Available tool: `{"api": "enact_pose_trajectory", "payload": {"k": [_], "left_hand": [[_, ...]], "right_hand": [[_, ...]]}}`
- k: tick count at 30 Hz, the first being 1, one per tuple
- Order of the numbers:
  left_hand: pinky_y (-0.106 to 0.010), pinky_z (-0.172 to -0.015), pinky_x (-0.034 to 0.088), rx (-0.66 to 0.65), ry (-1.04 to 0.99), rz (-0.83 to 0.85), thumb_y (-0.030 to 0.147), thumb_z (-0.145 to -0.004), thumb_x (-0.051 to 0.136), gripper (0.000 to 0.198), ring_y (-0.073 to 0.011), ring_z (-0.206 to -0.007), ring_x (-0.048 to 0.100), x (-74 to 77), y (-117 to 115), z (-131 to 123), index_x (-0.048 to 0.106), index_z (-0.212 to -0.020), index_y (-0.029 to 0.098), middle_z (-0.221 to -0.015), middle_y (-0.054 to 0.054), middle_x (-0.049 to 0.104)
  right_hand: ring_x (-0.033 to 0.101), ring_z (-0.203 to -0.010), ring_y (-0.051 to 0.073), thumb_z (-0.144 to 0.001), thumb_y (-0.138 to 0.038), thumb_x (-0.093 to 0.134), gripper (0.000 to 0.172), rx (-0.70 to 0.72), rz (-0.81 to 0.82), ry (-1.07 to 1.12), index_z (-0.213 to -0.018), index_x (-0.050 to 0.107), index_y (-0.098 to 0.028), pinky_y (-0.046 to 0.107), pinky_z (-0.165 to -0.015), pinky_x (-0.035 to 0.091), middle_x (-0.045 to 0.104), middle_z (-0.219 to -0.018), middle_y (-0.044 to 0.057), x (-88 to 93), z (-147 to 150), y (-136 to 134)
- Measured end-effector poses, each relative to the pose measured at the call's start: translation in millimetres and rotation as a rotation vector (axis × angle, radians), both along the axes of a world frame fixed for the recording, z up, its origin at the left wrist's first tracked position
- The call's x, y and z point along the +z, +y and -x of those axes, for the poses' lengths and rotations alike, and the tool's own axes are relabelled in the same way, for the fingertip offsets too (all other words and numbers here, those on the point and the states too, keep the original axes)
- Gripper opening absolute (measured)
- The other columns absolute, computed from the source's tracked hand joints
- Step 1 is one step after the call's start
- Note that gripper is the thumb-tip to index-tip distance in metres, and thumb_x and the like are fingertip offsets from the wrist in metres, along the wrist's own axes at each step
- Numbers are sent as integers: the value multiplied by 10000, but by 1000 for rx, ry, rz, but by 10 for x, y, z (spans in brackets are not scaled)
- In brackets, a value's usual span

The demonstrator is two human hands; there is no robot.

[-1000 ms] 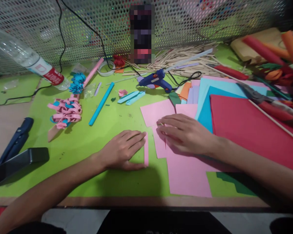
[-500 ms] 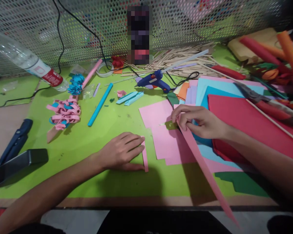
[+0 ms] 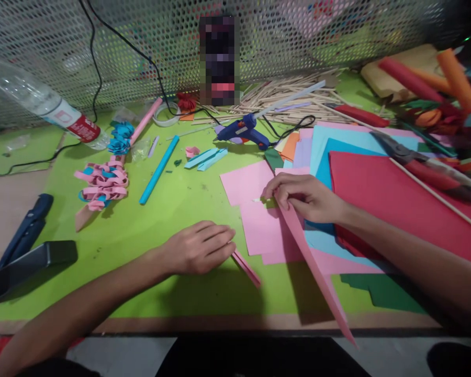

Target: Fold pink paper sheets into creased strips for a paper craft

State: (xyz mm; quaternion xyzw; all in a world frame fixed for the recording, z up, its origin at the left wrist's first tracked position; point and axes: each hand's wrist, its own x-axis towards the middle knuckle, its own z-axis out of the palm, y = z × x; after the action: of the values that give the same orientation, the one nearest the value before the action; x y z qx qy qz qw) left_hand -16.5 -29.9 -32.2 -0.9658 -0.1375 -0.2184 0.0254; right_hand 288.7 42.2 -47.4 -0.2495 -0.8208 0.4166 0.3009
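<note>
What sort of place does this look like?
Probably a paper-craft workspace: the green-topped table holds flat pink paper sheets, a blue plastic glue gun and a pile of thin wooden sticks.

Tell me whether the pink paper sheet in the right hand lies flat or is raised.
Raised: the right hand holds the pink paper sheet, which appears nearly edge-on, with a shadow on the green tabletop.

Dim light casts soft-edged shadows on the green tabletop; the upper-right corner darkens.
</note>
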Motion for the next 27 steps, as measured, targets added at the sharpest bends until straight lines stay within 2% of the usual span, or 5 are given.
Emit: {"api": "enact_pose_trajectory", "payload": {"k": [8,12,16,20,27], "left_hand": [[-298,-793,601,-30,-18,-166,178,-967,534,150,-185,-956,717,-6,313,-358,654,-1049,143,-1042,-73,743],[-337,-798,594,1,70,-190,179,-976,494,221,-224,-1015,703,-54,453,-501,630,-1138,113,-1172,-143,700],[-348,-823,580,103,-1,-72,236,-966,548,228,-215,-992,692,-103,335,-425,622,-1148,119,-1136,-117,711],[-361,-932,555,24,46,69,293,-966,555,281,-223,-1095,659,-138,130,-291,632,-1152,97,-1145,-117,708],[-386,-893,563,47,69,-61,329,-939,602,262,-226,-977,682,-118,-39,-148,669,-1043,99,-1016,-118,720]], "right_hand": [[630,-1024,194,-668,61,431,280,47,-123,35,-674,558,-188,380,-902,463,702,-1061,49,-25,17,30],[623,-1027,189,-638,72,417,303,37,-148,12,-689,568,-186,374,-897,463,681,-1079,59,-42,12,36],[618,-1032,198,-679,67,445,288,35,-145,-3,-700,586,-183,372,-880,475,673,-1101,70,-40,30,22],[615,-1056,210,-728,40,476,289,38,-169,-18,-767,638,-196,389,-903,485,668,-1122,75,-41,45,-3],[599,-1111,243,-861,-169,548,258,74,-341,-163,-1073,689,-208,438,-957,489,625,-1225,109,-28,72,-62]]}}
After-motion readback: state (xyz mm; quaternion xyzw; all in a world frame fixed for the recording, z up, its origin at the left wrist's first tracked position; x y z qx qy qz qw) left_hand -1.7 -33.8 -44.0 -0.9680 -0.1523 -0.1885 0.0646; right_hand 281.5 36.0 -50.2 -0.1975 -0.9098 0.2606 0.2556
